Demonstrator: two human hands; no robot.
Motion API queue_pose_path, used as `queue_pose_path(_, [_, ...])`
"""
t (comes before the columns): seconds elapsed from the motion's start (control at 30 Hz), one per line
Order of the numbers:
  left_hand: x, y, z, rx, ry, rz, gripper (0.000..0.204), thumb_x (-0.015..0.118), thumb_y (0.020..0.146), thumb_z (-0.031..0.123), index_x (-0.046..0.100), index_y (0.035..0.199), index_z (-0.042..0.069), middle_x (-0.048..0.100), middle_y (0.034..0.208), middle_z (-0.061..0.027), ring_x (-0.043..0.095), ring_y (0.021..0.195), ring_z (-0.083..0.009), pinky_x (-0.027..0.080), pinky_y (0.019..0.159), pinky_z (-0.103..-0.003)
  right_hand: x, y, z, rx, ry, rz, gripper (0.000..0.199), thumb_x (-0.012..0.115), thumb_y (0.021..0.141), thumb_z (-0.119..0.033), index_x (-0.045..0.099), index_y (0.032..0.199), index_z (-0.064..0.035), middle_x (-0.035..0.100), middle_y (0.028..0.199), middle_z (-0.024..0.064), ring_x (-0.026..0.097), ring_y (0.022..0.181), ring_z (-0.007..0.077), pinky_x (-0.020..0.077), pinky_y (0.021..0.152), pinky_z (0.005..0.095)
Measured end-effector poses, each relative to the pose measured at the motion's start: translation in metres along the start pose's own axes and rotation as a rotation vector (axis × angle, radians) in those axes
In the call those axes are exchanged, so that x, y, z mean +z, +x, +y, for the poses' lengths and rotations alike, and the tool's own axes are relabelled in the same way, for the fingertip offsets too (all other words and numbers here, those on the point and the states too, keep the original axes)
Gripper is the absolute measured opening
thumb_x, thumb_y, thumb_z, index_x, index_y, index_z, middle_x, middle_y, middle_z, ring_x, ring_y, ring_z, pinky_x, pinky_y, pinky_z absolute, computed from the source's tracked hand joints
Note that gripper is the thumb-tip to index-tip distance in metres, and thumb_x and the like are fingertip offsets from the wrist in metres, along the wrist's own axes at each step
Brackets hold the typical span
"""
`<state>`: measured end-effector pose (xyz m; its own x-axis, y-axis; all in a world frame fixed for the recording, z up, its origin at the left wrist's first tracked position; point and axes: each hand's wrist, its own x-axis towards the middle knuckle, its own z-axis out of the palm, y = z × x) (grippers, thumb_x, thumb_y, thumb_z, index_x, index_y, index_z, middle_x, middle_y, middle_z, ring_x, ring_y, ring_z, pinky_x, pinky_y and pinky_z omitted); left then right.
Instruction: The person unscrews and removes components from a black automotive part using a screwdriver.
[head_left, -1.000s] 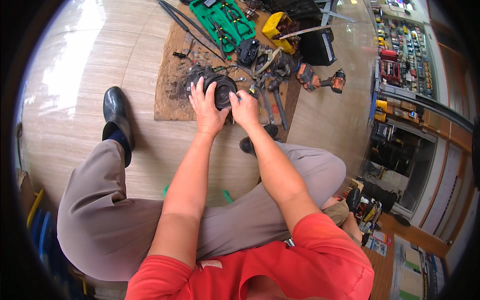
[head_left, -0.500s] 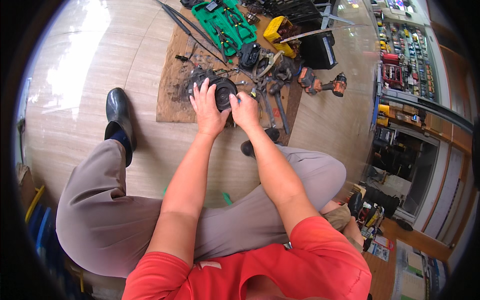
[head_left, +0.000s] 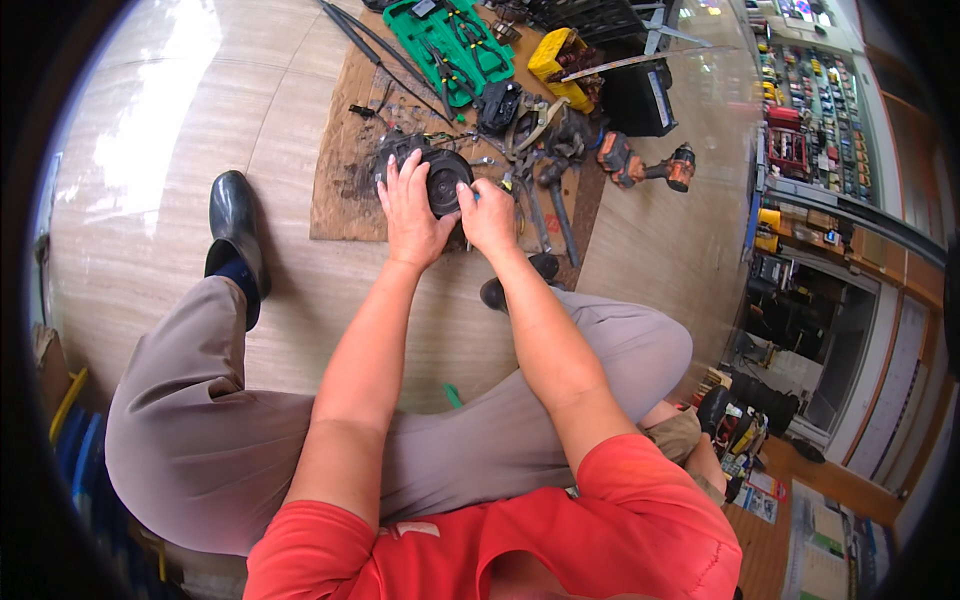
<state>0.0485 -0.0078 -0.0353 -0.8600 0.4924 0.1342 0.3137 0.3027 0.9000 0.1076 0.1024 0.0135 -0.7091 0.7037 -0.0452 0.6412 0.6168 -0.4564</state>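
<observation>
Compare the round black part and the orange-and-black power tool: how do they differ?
The round black part is dark throughout; the power tool mixes orange and black. The left hand and right hand are on the round black part; the power tool lies untouched. Both show black surfaces.

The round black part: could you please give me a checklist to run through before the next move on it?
1. Left hand on the round black part: ok, spread over its left side.
2. Right hand at the part's right edge: ok, curled there.
3. Grip on the small blue item at the right hand: cannot tell, mostly hidden.
4. Cardboard beneath the part: ok.
5. Free space beside the right hand: not ok, a hammer lies close on its right.
</observation>
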Motion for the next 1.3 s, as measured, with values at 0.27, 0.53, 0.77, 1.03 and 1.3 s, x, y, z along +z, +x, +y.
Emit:
queue_pose_path(0.27, [-0.0004, 0.0013, -0.0055, 0.025, -0.057, -0.014, 0.089, 0.087, 0.066, 0.017, 0.04, 0.14, 0.006, 0.037, 0.154, -0.0124, 0.022, 0.149, -0.0438, 0.019, 0.118, -0.063, 0.0043, -0.0009, 0.0035, 0.005, 0.02, 0.013, 0.034, 0.069, 0.091, -0.028, 0.06, 0.077, 0.0016, 0.063, 0.073, 0.0265, 0.064, 0.074, 0.0453, 0.0494, 0.064, 0.0485])
queue_pose_path(0.53, [0.0001, 0.0009, -0.0065, 0.081, -0.011, -0.021, 0.088, 0.087, 0.066, 0.016, 0.041, 0.139, 0.005, 0.036, 0.154, -0.0136, 0.023, 0.148, -0.0441, 0.019, 0.118, -0.062, 0.0051, -0.0026, 0.0049, 0.017, 0.018, -0.002, 0.033, 0.068, 0.091, -0.026, 0.059, 0.075, 0.0018, 0.064, 0.077, 0.0271, 0.063, 0.077, 0.0473, 0.0499, 0.07, 0.0528])
queue_pose_path(0.77, [0.0002, 0.0025, -0.0044, 0.057, -0.052, -0.028, 0.087, 0.086, 0.066, 0.017, 0.041, 0.14, 0.004, 0.037, 0.153, -0.0138, 0.024, 0.148, -0.044, 0.018, 0.118, -0.062, 0.0062, -0.0019, 0.0079, -0.006, 0.015, 0.016, 0.033, 0.068, 0.091, -0.026, 0.06, 0.075, 0.0021, 0.064, 0.078, 0.0273, 0.063, 0.078, 0.0471, 0.0502, 0.07, 0.0528])
queue_pose_path(1.03, [-0.0017, 0.0026, -0.0058, 0.071, -0.025, -0.03, 0.087, 0.086, 0.066, 0.017, 0.04, 0.139, 0.003, 0.037, 0.152, -0.0144, 0.025, 0.147, -0.0438, 0.018, 0.119, -0.061, 0.0053, -0.0027, 0.0043, -0.008, 0.006, 0.038, 0.034, 0.068, 0.091, -0.028, 0.06, 0.075, 0.0014, 0.064, 0.076, 0.0261, 0.063, 0.076, 0.0461, 0.0495, 0.066, 0.0499])
queue_pose_path(1.3, [-0.0006, 0.0041, -0.0067, 0.136, 0.001, -0.024, 0.089, 0.086, 0.063, 0.014, 0.04, 0.138, 0.001, 0.038, 0.15, -0.0181, 0.028, 0.145, -0.0447, 0.02, 0.119, -0.059, 0.0063, -0.0049, 0.0041, 0.011, 0.019, 0.054, 0.035, 0.068, 0.091, -0.028, 0.059, 0.074, 0.0014, 0.064, 0.075, 0.0261, 0.063, 0.075, 0.0466, 0.0492, 0.065, 0.0509])
